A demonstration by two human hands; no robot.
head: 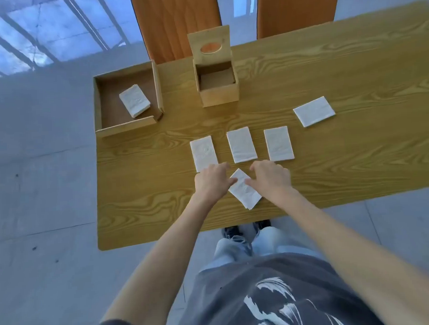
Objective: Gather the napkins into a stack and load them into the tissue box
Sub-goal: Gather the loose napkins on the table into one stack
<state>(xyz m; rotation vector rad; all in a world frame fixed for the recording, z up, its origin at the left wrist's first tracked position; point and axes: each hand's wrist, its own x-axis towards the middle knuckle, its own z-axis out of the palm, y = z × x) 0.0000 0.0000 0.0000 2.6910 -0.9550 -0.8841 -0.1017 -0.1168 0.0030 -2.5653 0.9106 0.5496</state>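
Observation:
A tilted white napkin (244,190) lies near the table's front edge, and both hands touch it. My left hand (212,182) rests on its left corner, my right hand (271,176) on its right side. Three napkins lie in a row just beyond: left (203,153), middle (241,144), right (278,143). Another napkin (314,111) lies farther right. The wooden tissue box (218,92) stands at the back with its lid raised, and its inside looks bare.
A shallow wooden tray (101,111) at the table's left holds a stack of napkins (135,100). Two orange chair backs (174,22) stand behind the wooden table (352,68). My legs and shoes are below the front edge.

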